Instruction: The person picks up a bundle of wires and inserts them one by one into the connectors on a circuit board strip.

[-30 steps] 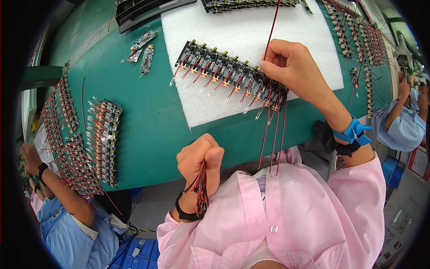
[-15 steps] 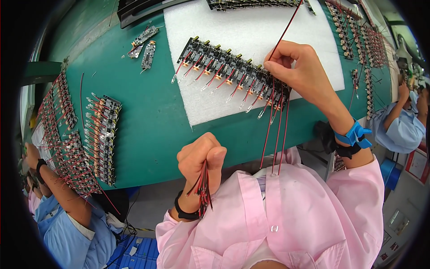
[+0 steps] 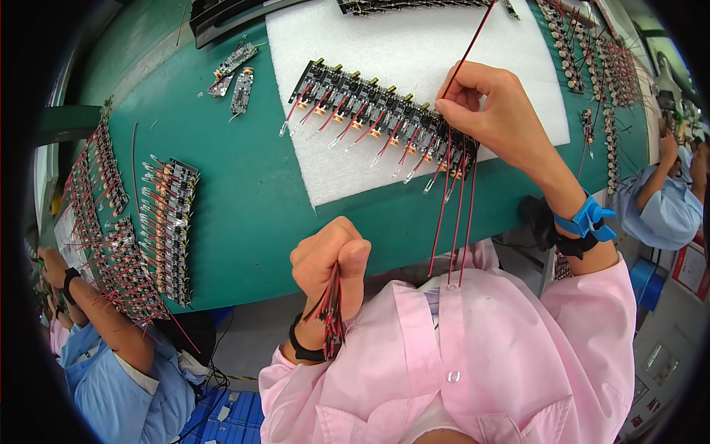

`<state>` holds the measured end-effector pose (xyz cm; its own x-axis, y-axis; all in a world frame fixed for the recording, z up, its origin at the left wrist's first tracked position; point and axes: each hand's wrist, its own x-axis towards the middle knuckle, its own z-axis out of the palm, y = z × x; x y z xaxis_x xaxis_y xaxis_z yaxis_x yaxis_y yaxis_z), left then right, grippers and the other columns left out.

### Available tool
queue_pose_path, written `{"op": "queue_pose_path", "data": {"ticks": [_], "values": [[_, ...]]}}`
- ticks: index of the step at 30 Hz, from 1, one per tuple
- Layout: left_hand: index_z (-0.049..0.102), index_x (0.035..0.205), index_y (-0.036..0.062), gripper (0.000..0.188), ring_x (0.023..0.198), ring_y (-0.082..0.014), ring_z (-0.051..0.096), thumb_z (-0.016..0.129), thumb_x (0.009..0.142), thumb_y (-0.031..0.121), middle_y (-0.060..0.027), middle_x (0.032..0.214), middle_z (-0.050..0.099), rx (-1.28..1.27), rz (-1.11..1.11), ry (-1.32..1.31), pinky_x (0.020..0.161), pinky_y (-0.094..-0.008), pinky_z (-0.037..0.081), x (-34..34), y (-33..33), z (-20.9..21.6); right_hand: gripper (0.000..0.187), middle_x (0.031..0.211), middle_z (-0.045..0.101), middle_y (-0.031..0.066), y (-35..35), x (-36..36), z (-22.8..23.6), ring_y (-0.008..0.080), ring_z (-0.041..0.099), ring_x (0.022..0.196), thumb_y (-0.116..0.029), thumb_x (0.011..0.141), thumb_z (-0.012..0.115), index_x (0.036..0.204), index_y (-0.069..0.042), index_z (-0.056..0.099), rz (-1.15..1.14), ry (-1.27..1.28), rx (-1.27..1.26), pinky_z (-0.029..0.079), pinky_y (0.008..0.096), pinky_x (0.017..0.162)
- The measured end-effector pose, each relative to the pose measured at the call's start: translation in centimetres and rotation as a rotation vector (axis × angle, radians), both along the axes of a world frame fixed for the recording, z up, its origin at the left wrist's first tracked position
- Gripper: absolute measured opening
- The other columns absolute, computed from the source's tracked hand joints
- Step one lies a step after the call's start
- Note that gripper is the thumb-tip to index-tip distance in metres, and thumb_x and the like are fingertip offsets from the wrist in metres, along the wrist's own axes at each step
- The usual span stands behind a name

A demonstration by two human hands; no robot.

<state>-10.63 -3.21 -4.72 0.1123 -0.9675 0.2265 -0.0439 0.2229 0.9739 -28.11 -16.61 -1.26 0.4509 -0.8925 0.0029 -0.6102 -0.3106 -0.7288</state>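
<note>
My left hand (image 3: 324, 255) is closed in a fist around a bundle of thin red-and-black wires (image 3: 330, 314), whose ends hang below the fingers. My right hand (image 3: 492, 111) pinches one long red-and-black wire (image 3: 474, 41) between thumb and fingertips, over the right end of a row of black circuit boards (image 3: 362, 107). Small clear LEDs on short red leads stick out along the near side of that row. From its right end several long wires (image 3: 440, 222) hang toward my pink shirt. The fingers hide part of that end.
A white foam sheet (image 3: 288, 44) lies under the boards on the green table (image 3: 244, 237). Another board row (image 3: 170, 229) and wired boards (image 3: 118, 251) sit at left, near a co-worker's arm (image 3: 111, 318). Loose boards (image 3: 242, 90) lie beyond. More wired parts (image 3: 577, 52) are at far right.
The board row and foam sheet have shifted slightly left. My left hand and its wire bundle have moved a little left too. The right hand keeps its pinch in nearly the same place.
</note>
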Motion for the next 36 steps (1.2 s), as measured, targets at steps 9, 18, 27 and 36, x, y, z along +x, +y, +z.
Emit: {"op": "queue_pose_path", "data": {"ticks": [9,18,27,36], "values": [[0.032,0.053,0.0016,0.039,0.041,-0.0100,0.027,0.043,0.084,0.022,-0.0051,0.047,0.035,-0.001,0.002,0.010,0.038,-0.0235,0.019,-0.1,0.0,0.0,0.007,0.061,0.050,0.0044,0.2,0.2,-0.4,0.0107,0.047,0.054,-0.003,0.066,0.056,0.069,0.001,0.051,0.080,-0.002,-0.175,0.037,0.0214,0.049],[0.031,0.054,0.0042,0.038,0.040,-0.0093,0.026,0.041,0.085,0.023,-0.0022,0.048,0.030,-0.054,0.079,0.101,0.037,-0.0224,0.019,-0.2,0.0,-0.2,0.007,0.067,0.050,0.0072,0.9,0.2,0.4,0.0201,0.049,0.059,0.001,0.066,0.056,0.072,-0.002,0.053,0.203,0.199,-0.362,0.039,0.0266,0.053],[0.045,0.076,0.0047,0.024,0.044,-0.0099,0.029,0.036,0.088,0.023,0.0015,0.056,0.031,0.332,0.086,0.995,0.036,-0.0206,0.027,1.5,-1.9,1.5,0.008,0.068,0.050,0.0086,1.2,-0.5,1.7,0.0242,0.046,0.061,-0.003,0.069,0.053,0.077,-0.002,0.054,0.351,0.400,-0.470,0.038,0.0302,0.057],[0.049,0.088,0.0011,0.028,0.069,-0.0177,0.053,0.033,0.089,0.024,-0.0062,0.078,0.053,0.243,0.107,1.083,0.061,-0.0278,0.046,2.6,-4.6,4.0,0.010,0.057,0.050,0.0097,0.5,3.0,7.3,0.0177,0.046,0.049,-0.007,0.071,0.054,0.073,0.002,0.056,0.375,0.080,-0.347,0.036,0.0267,0.047]]}}
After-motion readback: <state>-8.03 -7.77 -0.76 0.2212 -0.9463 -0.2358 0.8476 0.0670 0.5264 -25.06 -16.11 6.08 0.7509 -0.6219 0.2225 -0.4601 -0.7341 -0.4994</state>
